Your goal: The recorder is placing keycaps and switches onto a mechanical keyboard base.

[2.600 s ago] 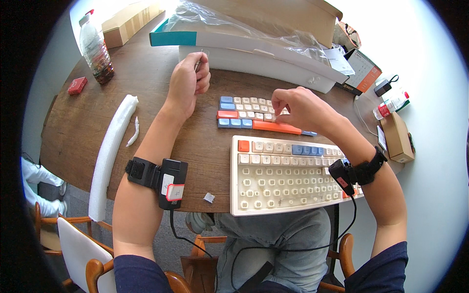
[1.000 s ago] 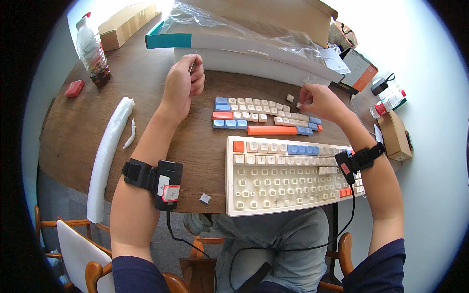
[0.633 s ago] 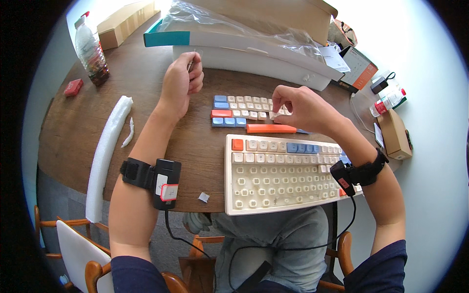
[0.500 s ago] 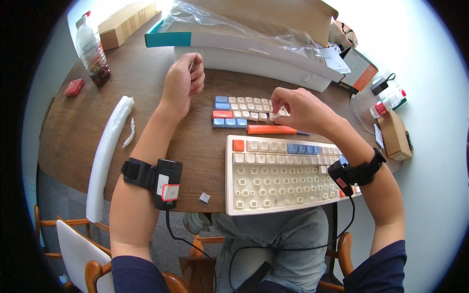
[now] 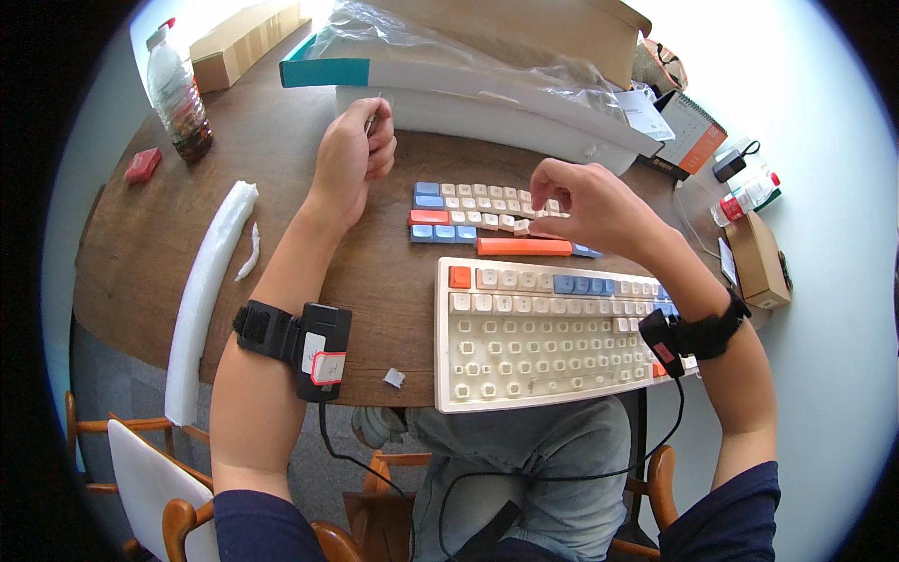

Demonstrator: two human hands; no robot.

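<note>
A: How does the left side compare with half a second ago?

B: Nearly the same; the person's left hand (image 5: 359, 145) stays before the open box with a teal end (image 5: 326, 73); its fingers are curled in a fist around a slim metal tool (image 5: 372, 124), whose thin wire tip shows above the knuckles; the forearm reaches up from the lower edge, a black strapped module (image 5: 323, 351) on it.

A: And the keycaps, further right?

B: The loose keycaps (image 5: 481, 204) lie in rows on the wooden table (image 5: 272, 112), between the box and the cream keyboard (image 5: 552, 361); the gap seen in their lower letter row a second ago now holds a cream keycap (image 5: 522, 227), just above the orange spacebar keycap (image 5: 524, 246).

A: What of the right hand (image 5: 540, 215)?

B: A second ago it was at the rows' right end; half a second ago it pinched at that gap; now thumb and forefinger stand apart, thumb tip beside the cream keycap; whether they touch cannot be told; the forearm slants in from the lower right, elbow bent, fingers pointing left over the rows.
</note>
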